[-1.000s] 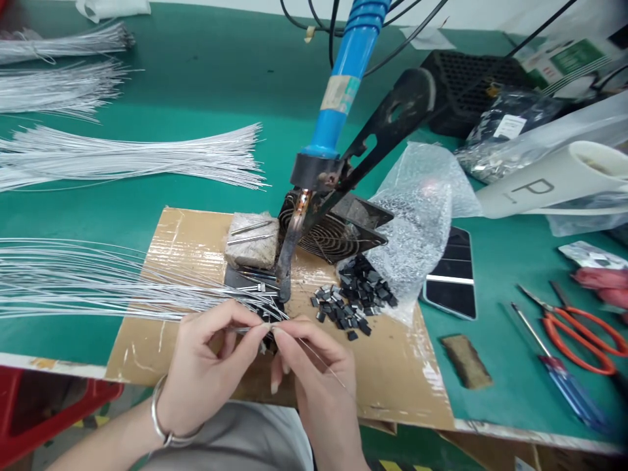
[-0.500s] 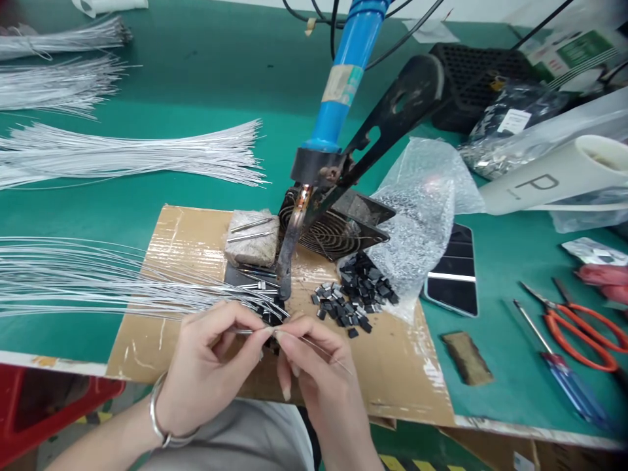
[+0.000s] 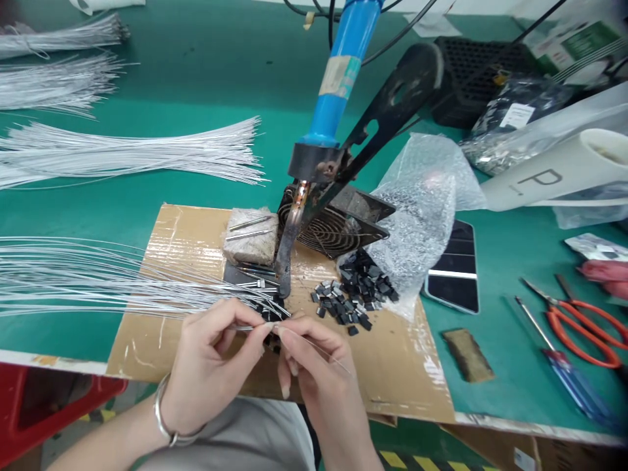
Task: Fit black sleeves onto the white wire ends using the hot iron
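My left hand (image 3: pixel 210 366) and my right hand (image 3: pixel 318 373) meet fingertip to fingertip over the front of a cardboard sheet (image 3: pixel 161 261). Both pinch a thin white wire (image 3: pixel 321 350) that runs from the left thumb and forefinger across the right fingers. Just beyond the fingertips stands the dark tip of a blue-handled soldering iron (image 3: pixel 338 85), held in a black stand (image 3: pixel 392 111). A fan of white wires (image 3: pixel 98 284) lies to the left of my hands. A heap of small black parts (image 3: pixel 356 294) lies to the right of the tip.
More wire bundles (image 3: pixel 122 154) lie on the green bench at the left. A grey sponge block (image 3: pixel 250 239) and wire grille (image 3: pixel 328 232) sit behind the iron tip. Bubble wrap (image 3: pixel 422 209), a phone (image 3: pixel 454 268), orange scissors (image 3: pixel 583 324), a blue screwdriver (image 3: pixel 564 369) lie right.
My hands have stayed pinched on the wire; the fingers shifted only slightly. The view has tilted a little.
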Tool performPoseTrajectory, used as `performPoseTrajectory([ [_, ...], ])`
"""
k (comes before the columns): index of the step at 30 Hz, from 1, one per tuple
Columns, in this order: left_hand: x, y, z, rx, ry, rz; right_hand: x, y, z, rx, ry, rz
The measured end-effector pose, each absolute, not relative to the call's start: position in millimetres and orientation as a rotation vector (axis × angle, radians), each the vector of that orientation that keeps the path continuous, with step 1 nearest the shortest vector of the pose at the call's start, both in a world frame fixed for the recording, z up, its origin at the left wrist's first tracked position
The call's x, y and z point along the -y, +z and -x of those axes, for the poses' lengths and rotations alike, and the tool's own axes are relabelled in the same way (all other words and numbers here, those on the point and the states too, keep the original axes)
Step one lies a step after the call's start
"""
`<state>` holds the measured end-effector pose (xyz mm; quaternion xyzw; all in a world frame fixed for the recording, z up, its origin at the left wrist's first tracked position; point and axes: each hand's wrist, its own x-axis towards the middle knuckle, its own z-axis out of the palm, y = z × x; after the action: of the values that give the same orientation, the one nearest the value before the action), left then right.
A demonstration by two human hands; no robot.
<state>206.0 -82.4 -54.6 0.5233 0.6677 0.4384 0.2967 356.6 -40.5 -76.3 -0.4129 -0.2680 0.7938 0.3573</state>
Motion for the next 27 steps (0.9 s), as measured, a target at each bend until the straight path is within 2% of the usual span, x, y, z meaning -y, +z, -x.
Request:
performPoseTrajectory([
  [14,80.2,-56.3,-215.9,-1.845,1.264,-1.339,51.3,-76.8,-337.8,0.477,1.922,1.068],
  [21,81.4,-55.9,-215.2,-1.806,1.239,-1.193,53.6,-79.5,-343.3,0.627,1.901,1.067],
  [24,80.8,-54.7,-211.1,-1.799,1.233,-1.139,49.6,-80.1,-363.1,0.915,1.635,1.158],
  [27,78.4,-53.3,-206.9,-1.789,1.237,-1.091,38.2,-84.4,-387.4,1.355,0.989,1.407],
])
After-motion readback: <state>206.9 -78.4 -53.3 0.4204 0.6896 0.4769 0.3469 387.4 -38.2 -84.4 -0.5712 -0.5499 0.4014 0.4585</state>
